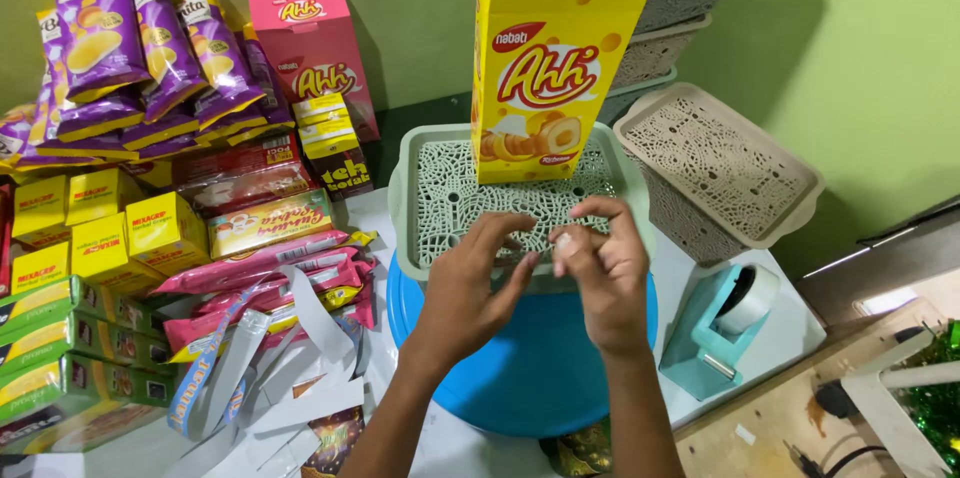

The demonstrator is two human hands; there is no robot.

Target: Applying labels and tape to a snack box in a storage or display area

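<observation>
My left hand (pixel 470 283) and my right hand (pixel 600 268) meet over the front edge of a pale green lattice lid (pixel 445 198). Their fingertips come together, and a small clear piece, perhaps tape, seems pinched between the right fingers. A tall yellow snack box (pixel 545 48) stands upright on the lid just beyond the hands. The lid rests on a blue round tub (pixel 530 368).
Purple chip bags (pixel 130 48), a pink box (pixel 310 48), yellow and green small boxes (pixel 90 238) and pink wrappers (pixel 270 268) crowd the left. A teal tape dispenser (pixel 715 328) sits to the right. Beige lattice baskets (pixel 720 168) stack behind it.
</observation>
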